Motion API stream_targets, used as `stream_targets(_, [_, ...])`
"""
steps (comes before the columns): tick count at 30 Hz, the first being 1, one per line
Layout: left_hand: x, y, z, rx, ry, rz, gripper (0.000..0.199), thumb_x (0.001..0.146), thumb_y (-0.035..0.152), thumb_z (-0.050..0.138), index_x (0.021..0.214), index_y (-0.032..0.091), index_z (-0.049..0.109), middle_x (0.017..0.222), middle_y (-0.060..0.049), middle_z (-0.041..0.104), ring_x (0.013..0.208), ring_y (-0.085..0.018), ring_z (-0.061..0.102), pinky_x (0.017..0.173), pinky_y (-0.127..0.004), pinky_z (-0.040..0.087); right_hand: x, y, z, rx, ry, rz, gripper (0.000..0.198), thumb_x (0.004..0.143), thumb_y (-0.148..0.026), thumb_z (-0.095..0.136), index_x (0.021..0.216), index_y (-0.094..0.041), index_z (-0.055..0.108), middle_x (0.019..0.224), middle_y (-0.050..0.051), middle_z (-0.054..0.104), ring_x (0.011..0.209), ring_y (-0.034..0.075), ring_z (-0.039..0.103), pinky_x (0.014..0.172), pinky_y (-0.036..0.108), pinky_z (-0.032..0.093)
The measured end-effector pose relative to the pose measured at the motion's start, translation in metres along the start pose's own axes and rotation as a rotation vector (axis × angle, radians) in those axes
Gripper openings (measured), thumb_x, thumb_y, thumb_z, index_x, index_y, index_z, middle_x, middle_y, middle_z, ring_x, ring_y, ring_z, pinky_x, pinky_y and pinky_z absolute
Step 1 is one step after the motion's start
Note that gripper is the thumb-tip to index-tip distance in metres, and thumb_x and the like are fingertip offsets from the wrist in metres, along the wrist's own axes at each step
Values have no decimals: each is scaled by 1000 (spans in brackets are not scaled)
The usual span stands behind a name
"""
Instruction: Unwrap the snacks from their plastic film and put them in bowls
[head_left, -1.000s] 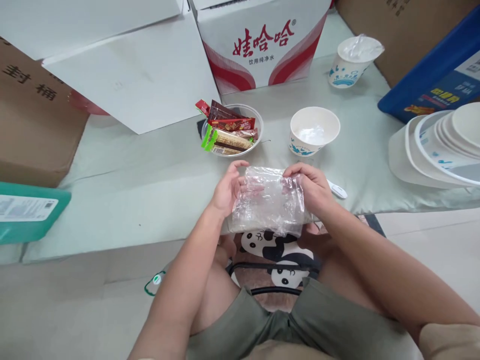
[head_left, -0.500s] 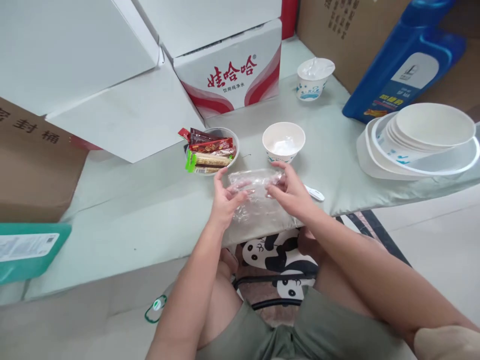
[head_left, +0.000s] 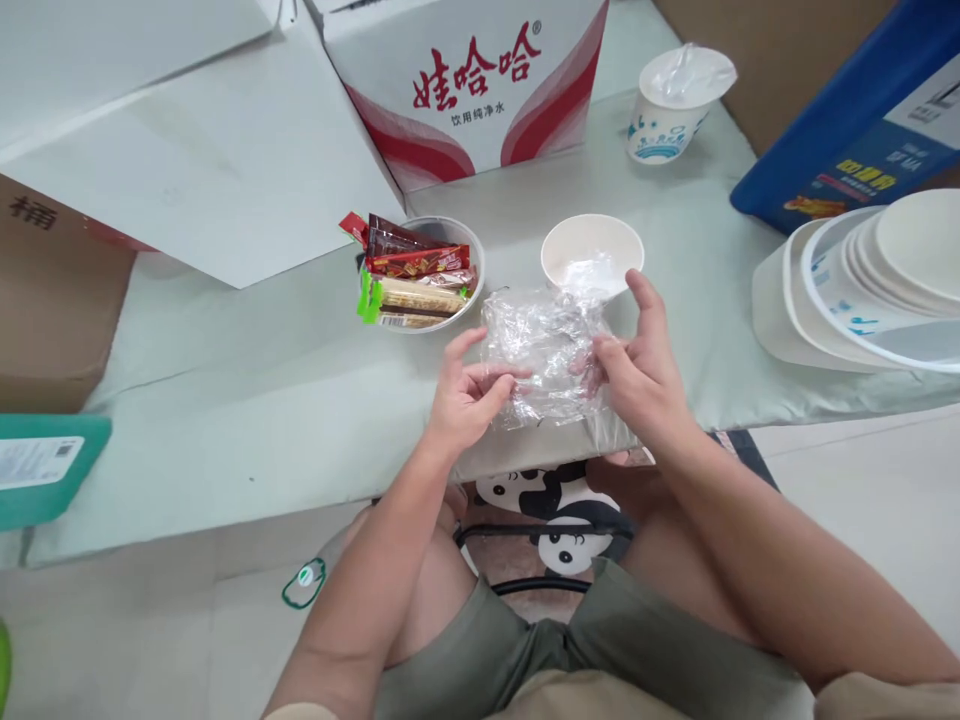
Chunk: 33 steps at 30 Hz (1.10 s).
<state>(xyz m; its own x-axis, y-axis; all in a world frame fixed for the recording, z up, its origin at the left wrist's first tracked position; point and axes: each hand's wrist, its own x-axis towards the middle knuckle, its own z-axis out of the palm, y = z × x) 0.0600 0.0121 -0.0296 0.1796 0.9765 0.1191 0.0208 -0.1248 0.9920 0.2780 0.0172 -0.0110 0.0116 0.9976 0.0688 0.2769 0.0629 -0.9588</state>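
Observation:
A crinkled clear plastic bag (head_left: 551, 345) is stretched between my two hands, just above the front part of the table. My left hand (head_left: 469, 395) pinches its left side between thumb and fingers. On the opposite side my right hand (head_left: 641, 365) grips the film with thumb and fingers, the index finger raised. Right behind the bag stands a white paper bowl (head_left: 592, 235) with some clear plastic inside. To the left, a round clear container (head_left: 478, 265) holds several wrapped snack bars (head_left: 420, 295) in red, brown and green wrappers.
A paper cup (head_left: 664, 125) with plastic film in it stands at the back right. Stacked white tubs and paper bowls (head_left: 787, 290) are at the right, before a blue jug (head_left: 832, 130). White cartons (head_left: 480, 110) line the back; a green package (head_left: 52, 470) lies far left.
The bag has been lifted and spread wider, and my right hand has moved right. My view has shifted closer to the table. The white spoon-like handle beside my right hand is now hidden.

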Motion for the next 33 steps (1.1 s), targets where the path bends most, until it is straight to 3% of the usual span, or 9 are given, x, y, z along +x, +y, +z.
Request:
stream_targets(3, [-4, 4, -3, 184, -82, 156, 45, 89, 24, 68, 131, 29, 54, 97, -1, 79, 83, -16, 78, 75, -30, 65, -3, 1, -2, -12, -53, -79, 69, 104, -44, 46, 163, -34, 12, 87, 2, 74, 59, 19, 69, 61, 37, 59])
stream_targets(8, [-3, 8, -9, 436, -97, 198, 42, 85, 13, 67, 126, 23, 66, 97, -2, 79, 85, -13, 75, 85, -27, 60, -6, -3, -3, -133, -240, -265, 47, 98, -39, 58, 143, -30, 52, 93, 3, 73, 78, 20, 72, 74, 38, 61])
stream_targets(15, [-1, -2, -17, 696, 81, 277, 41, 83, 6, 63, 121, 20, 69, 97, -3, 69, 82, -13, 66, 79, -26, 57, 0, 2, 6, -449, -93, -420, 15, 90, -23, 62, 101, -26, 71, 73, 1, 60, 71, 20, 63, 69, 36, 55])
stream_targets(19, [-4, 0, -19, 776, 234, 377, 19, 76, 9, 70, 91, 21, 75, 122, -10, 56, 120, -24, 60, 93, -37, 57, -1, 0, 10, -404, -3, -533, 6, 86, -22, 63, 91, -25, 65, 107, 10, 64, 103, 28, 66, 87, 46, 55])
stream_targets(21, [-5, 4, -18, 697, 208, 421, 14, 74, 9, 70, 84, 20, 72, 135, -11, 54, 136, -29, 52, 107, -44, 51, -1, -2, 12, -310, -48, -595, 20, 83, -27, 69, 100, -25, 60, 123, 13, 64, 122, 33, 61, 101, 52, 50])
stream_targets(23, [-5, 9, -17, 549, 119, 412, 14, 77, 9, 66, 84, 20, 69, 120, -8, 67, 122, -24, 65, 104, -41, 54, -1, -3, 13, -238, -149, -609, 30, 82, -28, 72, 108, -26, 57, 115, 10, 69, 115, 30, 65, 101, 50, 49])
stream_targets(26, [-3, 11, -14, 425, 106, 266, 14, 79, 12, 66, 90, 21, 67, 79, 2, 71, 70, -12, 69, 68, -23, 56, 1, -3, 13, -209, -232, -540, 17, 85, -16, 64, 97, -26, 60, 84, 0, 70, 76, 18, 66, 76, 35, 53])
stream_targets(29, [0, 9, -11, 395, 211, 175, 18, 80, 19, 70, 97, 20, 65, 78, 2, 71, 60, -8, 63, 57, -19, 51, 9, -10, 4, -226, -73, -497, 10, 83, -16, 62, 84, -26, 60, 82, 2, 67, 74, 19, 64, 68, 34, 50])
stream_targets(33, [4, 6, -10, 364, 245, 160, 14, 84, 21, 65, 98, 20, 62, 76, 2, 70, 62, -9, 64, 61, -20, 54, 32, -31, -21, -468, 427, -444, 4, 85, -27, 59, 82, -27, 62, 87, 7, 64, 87, 26, 64, 80, 44, 52])
